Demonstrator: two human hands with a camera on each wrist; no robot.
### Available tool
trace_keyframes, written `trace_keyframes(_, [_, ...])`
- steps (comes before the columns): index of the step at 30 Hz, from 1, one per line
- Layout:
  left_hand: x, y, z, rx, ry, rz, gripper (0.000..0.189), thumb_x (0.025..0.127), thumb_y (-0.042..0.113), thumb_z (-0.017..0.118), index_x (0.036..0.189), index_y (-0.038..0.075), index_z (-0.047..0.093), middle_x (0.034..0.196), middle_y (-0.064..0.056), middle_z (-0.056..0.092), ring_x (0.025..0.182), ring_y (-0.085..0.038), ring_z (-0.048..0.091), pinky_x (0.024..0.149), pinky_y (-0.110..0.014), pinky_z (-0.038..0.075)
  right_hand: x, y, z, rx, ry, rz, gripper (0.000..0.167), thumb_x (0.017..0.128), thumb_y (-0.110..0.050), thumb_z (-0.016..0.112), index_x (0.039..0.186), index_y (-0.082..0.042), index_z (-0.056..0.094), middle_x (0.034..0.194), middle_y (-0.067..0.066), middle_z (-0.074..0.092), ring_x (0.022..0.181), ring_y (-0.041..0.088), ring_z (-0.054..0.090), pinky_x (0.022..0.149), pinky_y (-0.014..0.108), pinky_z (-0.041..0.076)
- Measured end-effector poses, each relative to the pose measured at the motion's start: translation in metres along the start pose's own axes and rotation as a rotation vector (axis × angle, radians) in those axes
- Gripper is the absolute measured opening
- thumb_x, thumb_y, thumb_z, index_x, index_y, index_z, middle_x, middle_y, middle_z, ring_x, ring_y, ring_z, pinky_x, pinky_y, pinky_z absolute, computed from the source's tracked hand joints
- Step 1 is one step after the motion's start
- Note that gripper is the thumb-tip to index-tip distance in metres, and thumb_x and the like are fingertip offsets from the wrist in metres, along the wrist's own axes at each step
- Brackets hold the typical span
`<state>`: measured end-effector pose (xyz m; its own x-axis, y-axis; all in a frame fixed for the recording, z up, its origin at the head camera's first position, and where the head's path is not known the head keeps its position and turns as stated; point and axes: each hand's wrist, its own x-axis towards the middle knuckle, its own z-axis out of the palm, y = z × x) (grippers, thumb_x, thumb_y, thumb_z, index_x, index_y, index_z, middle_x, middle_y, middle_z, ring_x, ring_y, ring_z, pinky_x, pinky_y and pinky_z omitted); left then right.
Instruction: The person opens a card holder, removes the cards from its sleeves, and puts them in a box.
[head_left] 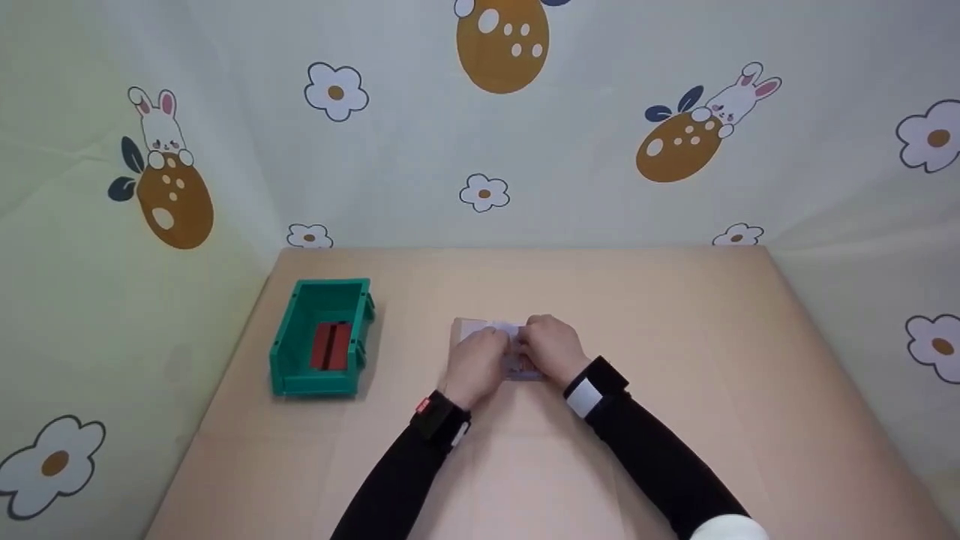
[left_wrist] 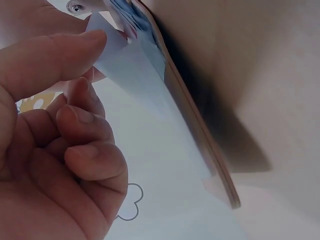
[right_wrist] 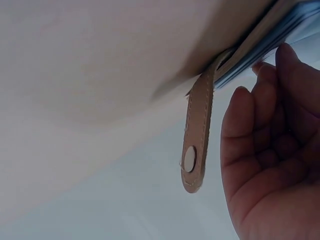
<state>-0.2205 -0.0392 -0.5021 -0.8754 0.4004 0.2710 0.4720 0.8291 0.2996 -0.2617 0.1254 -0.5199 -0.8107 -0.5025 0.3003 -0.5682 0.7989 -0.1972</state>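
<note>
A small open card holder (head_left: 469, 328) with a tan leather cover and pale, thin leaves lies on the table between both hands. My left hand (head_left: 478, 366) pinches a translucent bluish sleeve (left_wrist: 109, 41) of it between thumb and forefinger, the other fingers curled in. On the holder's right part, my right hand (head_left: 555, 349) has its thumb and fingertips at the edge of the blue-edged leaves (right_wrist: 267, 46) and appears to pinch them. A tan strap (right_wrist: 197, 125) with a round snap sticks out from the cover in the right wrist view. The fingertips are partly hidden in the head view.
A green plastic bin (head_left: 315, 386) stands at the left of the table (head_left: 660, 300). Inside it lies a flat red thing (head_left: 321, 345) with a dark stripe. Cloth walls (head_left: 405, 150) printed with rabbits and flowers close off the back and sides.
</note>
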Motion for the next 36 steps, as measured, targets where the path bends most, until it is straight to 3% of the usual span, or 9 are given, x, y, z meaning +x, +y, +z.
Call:
trace_keyframes(7, [-0.004,-0.002,-0.008,-0.029,0.003,-0.097,0.011,0.079,0.002,0.071,0.086,0.005,0.064,0.082,-0.007,0.062,0.076,-0.024,0.061,0.066,-0.04,0.05,-0.001,0.0,-0.002,-0.013,-0.014,0.058,0.007,0.078,-0.015,0.08,0.077,-0.011,0.074,0.071,0.003,0.055,0.07,0.025,0.058,0.06,0.042,0.05])
trace_keyframes(13, [-0.008,-0.007,-0.019,-0.095,0.036,-0.201,0.013,0.073,0.005,0.075,0.081,0.006,0.065,0.079,-0.004,0.063,0.07,-0.022,0.059,0.061,-0.039,0.049,0.0,-0.001,-0.003,-0.008,-0.019,0.063,0.011,0.079,-0.014,0.08,0.072,-0.01,0.072,0.07,0.004,0.056,0.069,0.026,0.059,0.059,0.043,0.05])
trace_keyframes(15, [-0.01,-0.009,-0.023,-0.105,0.033,-0.244,0.011,0.072,0.004,0.072,0.073,0.008,0.062,0.071,-0.002,0.059,0.064,-0.019,0.054,0.055,-0.037,0.045,0.0,-0.001,-0.003,0.002,-0.02,0.059,0.011,0.079,-0.013,0.08,0.071,-0.01,0.072,0.069,0.004,0.055,0.068,0.026,0.059,0.058,0.043,0.05])
trace_keyframes(18, [-0.012,-0.014,-0.027,-0.12,0.018,-0.325,0.023,0.072,0.002,0.068,0.059,0.012,0.05,0.061,0.003,0.048,0.056,-0.017,0.044,0.047,-0.035,0.036,0.0,0.0,-0.002,0.012,-0.027,0.059,0.012,0.079,-0.012,0.079,0.071,-0.01,0.071,0.068,0.003,0.054,0.067,0.026,0.058,0.058,0.043,0.049])
trace_keyframes(22, [-0.012,-0.021,-0.03,-0.11,-0.007,-0.419,0.037,0.077,0.002,0.067,0.055,0.015,0.039,0.057,0.005,0.04,0.054,-0.015,0.04,0.046,-0.032,0.031,0.0,0.0,-0.001,0.017,-0.035,0.059,0.012,0.08,-0.012,0.079,0.071,-0.01,0.07,0.067,0.003,0.052,0.067,0.026,0.057,0.058,0.044,0.049])
trace_keyframes(36, [-0.007,-0.04,-0.018,-0.011,-0.135,-0.506,0.022,0.087,0.004,0.059,0.065,0.008,0.06,0.071,-0.005,0.061,0.064,-0.019,0.055,0.055,-0.039,0.05,0.0,0.0,0.0,-0.009,-0.046,0.055,0.009,0.083,-0.013,0.077,0.075,-0.012,0.073,0.069,0.003,0.054,0.067,0.024,0.057,0.059,0.04,0.049])
